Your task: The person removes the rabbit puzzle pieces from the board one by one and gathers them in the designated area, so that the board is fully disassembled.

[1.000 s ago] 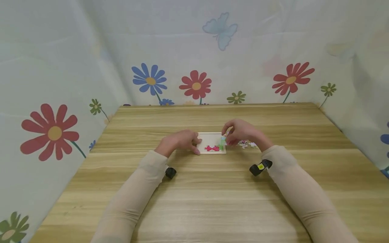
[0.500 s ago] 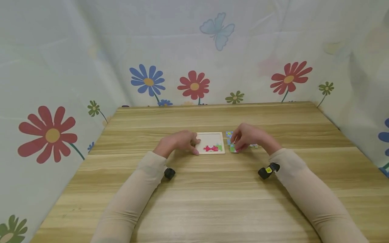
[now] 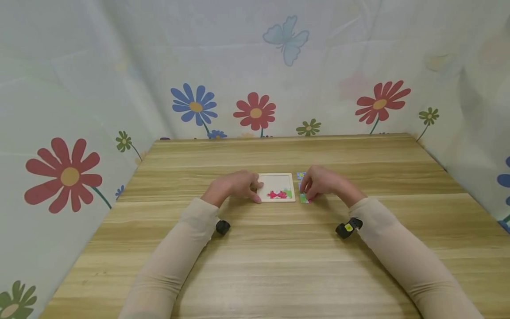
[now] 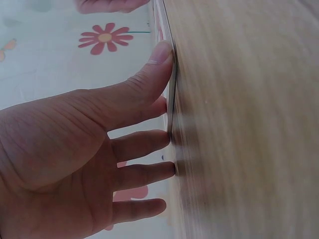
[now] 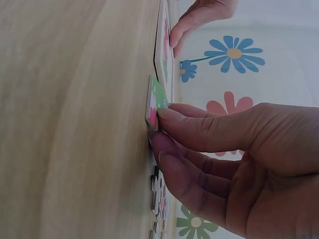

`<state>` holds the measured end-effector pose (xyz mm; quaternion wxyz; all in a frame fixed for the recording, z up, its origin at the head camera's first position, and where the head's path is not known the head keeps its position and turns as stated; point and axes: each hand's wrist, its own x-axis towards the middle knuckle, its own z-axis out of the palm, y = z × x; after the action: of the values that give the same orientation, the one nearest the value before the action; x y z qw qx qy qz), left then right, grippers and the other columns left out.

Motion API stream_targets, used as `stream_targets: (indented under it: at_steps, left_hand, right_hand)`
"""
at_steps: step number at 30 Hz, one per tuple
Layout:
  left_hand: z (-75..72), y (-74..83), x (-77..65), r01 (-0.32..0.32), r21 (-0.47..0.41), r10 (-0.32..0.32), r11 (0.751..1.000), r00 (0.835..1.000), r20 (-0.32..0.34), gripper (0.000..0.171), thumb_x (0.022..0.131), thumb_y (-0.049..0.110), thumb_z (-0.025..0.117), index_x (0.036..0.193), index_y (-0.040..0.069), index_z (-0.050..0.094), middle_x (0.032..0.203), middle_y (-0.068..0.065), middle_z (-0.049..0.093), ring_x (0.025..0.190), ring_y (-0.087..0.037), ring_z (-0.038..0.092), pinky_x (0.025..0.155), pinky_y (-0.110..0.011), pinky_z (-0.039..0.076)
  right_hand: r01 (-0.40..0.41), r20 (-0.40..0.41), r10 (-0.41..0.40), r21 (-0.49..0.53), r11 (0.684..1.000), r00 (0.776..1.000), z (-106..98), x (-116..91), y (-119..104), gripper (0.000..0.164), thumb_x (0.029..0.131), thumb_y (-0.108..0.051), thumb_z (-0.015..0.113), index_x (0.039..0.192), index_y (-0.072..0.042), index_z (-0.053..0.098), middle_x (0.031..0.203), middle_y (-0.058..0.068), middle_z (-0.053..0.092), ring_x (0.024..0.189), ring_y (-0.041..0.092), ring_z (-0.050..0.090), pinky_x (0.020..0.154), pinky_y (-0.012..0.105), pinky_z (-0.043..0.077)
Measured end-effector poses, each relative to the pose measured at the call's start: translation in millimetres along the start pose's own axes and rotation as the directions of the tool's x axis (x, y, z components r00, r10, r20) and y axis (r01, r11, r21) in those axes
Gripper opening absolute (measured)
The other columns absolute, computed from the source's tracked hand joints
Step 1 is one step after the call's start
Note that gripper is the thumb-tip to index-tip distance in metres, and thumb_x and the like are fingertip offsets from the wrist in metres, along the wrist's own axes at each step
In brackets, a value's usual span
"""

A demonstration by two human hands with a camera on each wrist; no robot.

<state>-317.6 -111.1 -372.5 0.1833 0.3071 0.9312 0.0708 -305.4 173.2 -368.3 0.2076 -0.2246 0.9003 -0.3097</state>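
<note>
My left hand (image 3: 239,184) rests on the left edge of a small wooden puzzle tray (image 3: 275,174), its thumb on the near corner and its other fingers stretched out in the left wrist view. Joined pink and green pieces (image 3: 279,194) lie in the tray's lower right part. Beside the tray's right edge, my right hand (image 3: 320,181) pinches a green and pink jigsaw piece (image 5: 155,102) between thumb and fingers, low over the table. A blue jigsaw piece (image 3: 301,175) lies just beyond my right fingertips; others are partly hidden under the hand.
Several loose jigsaw pieces (image 5: 159,196) lie on the table under and behind my right hand. The wooden table (image 3: 263,257) reaches to a flowered cloth backdrop (image 3: 223,53) at the back and sides.
My right hand has moved from over the tray's right side to the pieces beside it, where it now holds the green and pink jigsaw piece. My left hand stays on the tray.
</note>
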Motion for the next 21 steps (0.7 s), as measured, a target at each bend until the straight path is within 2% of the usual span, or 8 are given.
stream_targets:
  at_steps: [7,12,16,21]
  left_hand:
    - [0.7,-0.3,-0.7,-0.004,0.011,0.004,1.0,1.0,-0.003,0.067,0.085,0.042,0.077,0.141,0.012,0.057,0.086,-0.001,0.046,0.078,-0.016,0.038,0.071,-0.029,0.034]
    - [2.0,-1.4,-1.2,-0.001,0.017,0.001,1.0,1.0,-0.002,0.067,0.086,0.044,0.076,0.142,0.013,0.056,0.087,0.0,0.046,0.079,-0.016,0.039,0.071,-0.029,0.034]
    - [1.2,-1.5,-1.2,0.002,-0.007,-0.002,1.0,1.0,-0.003,0.065,0.086,0.043,0.076,0.14,0.012,0.059,0.086,-0.001,0.045,0.079,-0.016,0.04,0.071,-0.029,0.035]
    - [0.3,-1.5,-0.6,-0.005,0.001,0.005,1.0,1.0,0.005,0.063,0.087,0.044,0.075,0.139,0.012,0.06,0.085,0.001,0.042,0.078,-0.015,0.038,0.07,-0.029,0.034]
  right_hand:
    - [0.024,-0.01,-0.024,-0.037,0.999,1.0,2.6,2.3,0.9,0.018,0.075,0.013,0.072,0.091,0.006,0.076,0.084,0.012,0.072,0.064,0.011,0.064,0.061,0.028,0.056]
    - [0.04,-0.037,-0.044,-0.096,0.995,0.998,-1.6,0.7,-3.9,0.021,0.075,0.01,0.074,0.095,0.005,0.076,0.082,0.01,0.071,0.063,0.011,0.059,0.059,0.027,0.051]
    - [0.02,-0.072,-0.028,-0.112,0.994,0.997,-4.1,3.7,-13.6,0.023,0.078,0.009,0.073,0.101,0.006,0.076,0.081,0.008,0.068,0.067,0.015,0.056,0.061,0.027,0.049]
    - [0.03,-0.035,-0.035,-0.121,0.992,0.999,5.0,20.2,-32.6,0.022,0.084,0.003,0.073,0.106,0.004,0.075,0.087,0.007,0.068,0.076,0.018,0.058,0.068,0.028,0.051]
